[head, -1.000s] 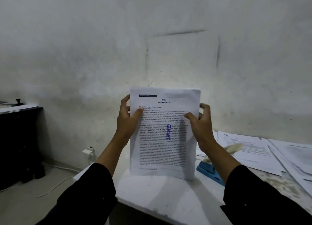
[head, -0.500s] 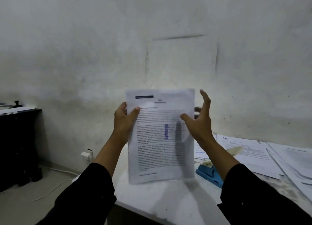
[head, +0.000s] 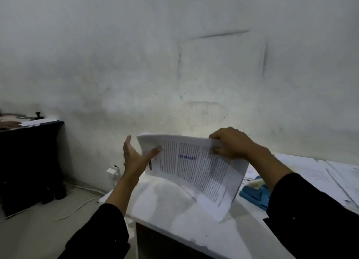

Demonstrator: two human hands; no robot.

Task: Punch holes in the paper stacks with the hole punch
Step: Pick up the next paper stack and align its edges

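Paper stack [head: 196,167] held in the air above the counter [head: 171,206], turned sideways with text lines running vertical. Right hand [head: 231,144] has fingers clamped over one long edge; left hand [head: 136,157] is open, only the thumb touching the page. Probably orienting an edge for the blue hole punch [head: 254,193], which sits on the counter under the right forearm.

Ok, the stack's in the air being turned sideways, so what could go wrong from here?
1. The right hand pinches only one edge of the paper stack, while the left hand is open with just its thumb touching. The sheets could fan out or slip out of alignment.
2. The stack's low corner hangs close beside the blue hole punch. It could snag or crease as it comes down.
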